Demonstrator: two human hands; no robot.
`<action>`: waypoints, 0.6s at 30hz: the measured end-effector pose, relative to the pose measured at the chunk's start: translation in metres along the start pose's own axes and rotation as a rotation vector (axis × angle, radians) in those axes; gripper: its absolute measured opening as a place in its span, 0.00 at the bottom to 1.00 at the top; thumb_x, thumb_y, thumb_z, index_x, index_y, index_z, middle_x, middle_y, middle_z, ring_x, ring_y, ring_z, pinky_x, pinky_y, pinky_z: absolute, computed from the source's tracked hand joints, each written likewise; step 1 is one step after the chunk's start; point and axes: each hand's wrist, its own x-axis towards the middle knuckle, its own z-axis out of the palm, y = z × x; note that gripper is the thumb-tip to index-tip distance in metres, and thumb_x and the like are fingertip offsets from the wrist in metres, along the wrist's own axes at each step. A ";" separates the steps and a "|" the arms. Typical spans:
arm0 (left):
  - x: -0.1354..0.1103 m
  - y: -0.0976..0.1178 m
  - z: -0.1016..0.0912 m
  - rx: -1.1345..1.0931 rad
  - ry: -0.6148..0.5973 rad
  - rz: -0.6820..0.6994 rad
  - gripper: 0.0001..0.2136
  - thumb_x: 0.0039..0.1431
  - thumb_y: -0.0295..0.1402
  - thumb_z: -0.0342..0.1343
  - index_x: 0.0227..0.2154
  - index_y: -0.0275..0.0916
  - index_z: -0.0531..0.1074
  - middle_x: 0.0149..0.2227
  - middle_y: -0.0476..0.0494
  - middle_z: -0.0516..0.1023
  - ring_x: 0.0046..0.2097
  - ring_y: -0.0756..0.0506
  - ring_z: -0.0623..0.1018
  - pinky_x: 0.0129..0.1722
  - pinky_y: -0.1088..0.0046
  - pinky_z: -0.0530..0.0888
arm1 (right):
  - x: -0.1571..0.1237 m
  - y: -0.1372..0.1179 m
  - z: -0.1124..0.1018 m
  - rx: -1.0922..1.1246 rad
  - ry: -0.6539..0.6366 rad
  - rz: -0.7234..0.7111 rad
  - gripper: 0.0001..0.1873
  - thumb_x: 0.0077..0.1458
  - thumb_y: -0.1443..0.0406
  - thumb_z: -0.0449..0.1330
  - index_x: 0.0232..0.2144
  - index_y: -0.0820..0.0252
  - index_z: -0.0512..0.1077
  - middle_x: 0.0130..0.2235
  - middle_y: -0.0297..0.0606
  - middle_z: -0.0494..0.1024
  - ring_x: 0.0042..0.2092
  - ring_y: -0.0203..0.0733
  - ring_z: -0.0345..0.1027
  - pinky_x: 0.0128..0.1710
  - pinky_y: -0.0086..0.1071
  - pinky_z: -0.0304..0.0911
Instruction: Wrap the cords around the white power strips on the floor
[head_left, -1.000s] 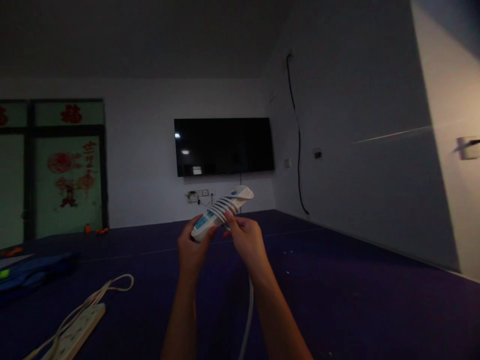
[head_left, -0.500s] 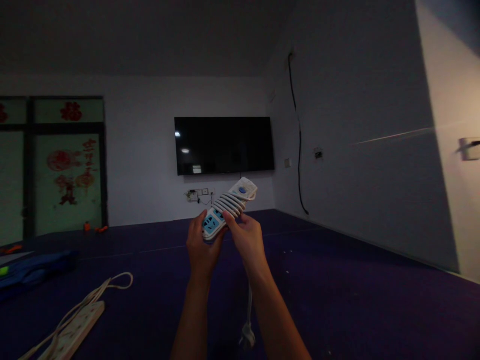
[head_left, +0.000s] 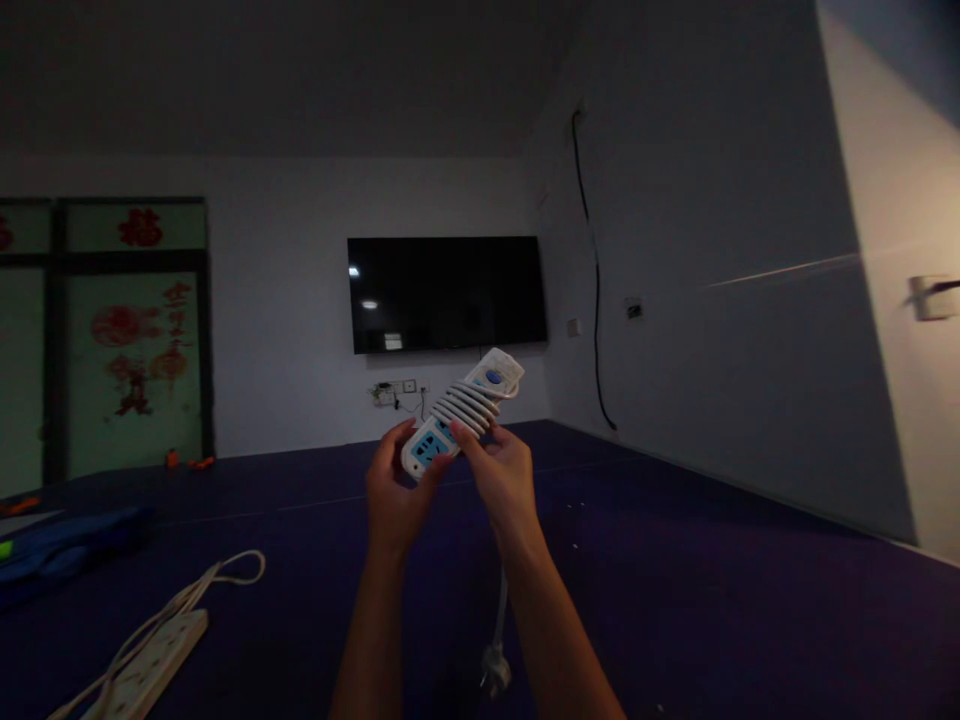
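Note:
Between my two hands is a white power strip (head_left: pixel 430 450) with blue sockets and a blue switch, tilted with its switch end up to the right. Its white cord (head_left: pixel 466 402) is wound several times around the middle. My left hand (head_left: pixel 399 490) grips the lower left end, thumb at the edge of the sockets. Higher up, my right hand (head_left: pixel 501 475) closes on the strip beside the coils, its thumb pressing near the wound cord. A loose length of cord hangs down behind my right wrist and ends in a plug (head_left: pixel 495 668).
A second power strip (head_left: pixel 161 655) with a loosely looped cord lies at the lower left on the dark blue surface (head_left: pixel 675 580). Blue cloth (head_left: pixel 82 540) lies farther left. A television (head_left: pixel 448 295) hangs on the far wall, and a black cable (head_left: pixel 597 300) runs down the right wall.
The held power strip has turned slightly, showing its sockets more to me. My left hand has shifted a little left and its thumb has moved. Both hands keep their hold.

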 end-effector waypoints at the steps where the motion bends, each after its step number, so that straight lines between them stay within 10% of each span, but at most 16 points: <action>1: 0.001 0.003 0.000 -0.083 0.013 -0.076 0.28 0.43 0.45 0.62 0.46 0.37 0.68 0.40 0.40 0.75 0.41 0.43 0.76 0.39 0.70 0.73 | 0.000 -0.001 -0.001 -0.015 -0.004 -0.004 0.25 0.41 0.54 0.64 0.38 0.67 0.72 0.32 0.43 0.80 0.33 0.47 0.75 0.31 0.32 0.68; 10: 0.004 0.013 -0.007 -0.393 -0.194 -0.566 0.22 0.35 0.44 0.67 0.31 0.32 0.75 0.26 0.44 0.77 0.25 0.48 0.76 0.27 0.73 0.73 | 0.001 -0.003 -0.003 0.031 -0.194 -0.055 0.25 0.41 0.57 0.65 0.41 0.66 0.71 0.37 0.43 0.80 0.37 0.47 0.75 0.37 0.35 0.69; 18: 0.003 0.011 -0.011 -0.250 -0.156 -0.415 0.19 0.39 0.41 0.65 0.32 0.32 0.74 0.24 0.44 0.78 0.24 0.46 0.77 0.23 0.75 0.72 | -0.003 -0.014 -0.004 -0.039 -0.210 0.095 0.25 0.40 0.56 0.65 0.39 0.67 0.71 0.32 0.42 0.79 0.24 0.36 0.71 0.19 0.23 0.61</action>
